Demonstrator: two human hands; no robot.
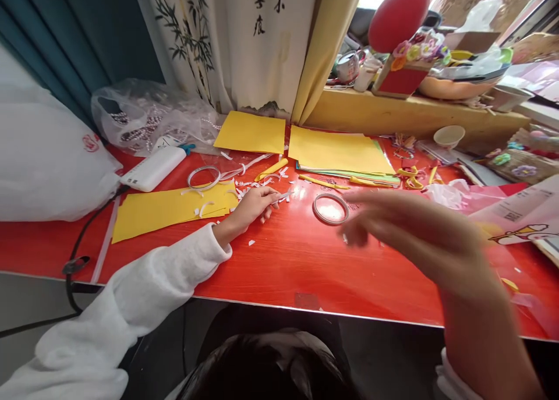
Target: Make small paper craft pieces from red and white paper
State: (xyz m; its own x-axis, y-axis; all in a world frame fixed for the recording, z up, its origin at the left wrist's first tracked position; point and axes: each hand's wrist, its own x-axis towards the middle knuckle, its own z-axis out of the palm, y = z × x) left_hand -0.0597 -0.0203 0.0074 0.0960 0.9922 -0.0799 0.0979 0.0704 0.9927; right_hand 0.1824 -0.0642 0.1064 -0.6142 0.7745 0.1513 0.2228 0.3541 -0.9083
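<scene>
My left hand is closed in a pinch on a small whitish strip that juts out to the right from the fingertips. My right hand, blurred by motion, hovers over the red table with its fingers stretched out and apart. Just left of its fingertips lies a roll of tape, flat on the table. Beyond the left hand are white paper scraps and a rolled yellow paper piece. A second tape roll rests on yellow paper strips.
At the back lie yellow sheets and a stack of coloured paper. A white power bank, a clear bag of beads and a large white bag stand left. A paper cup and crafts crowd the right.
</scene>
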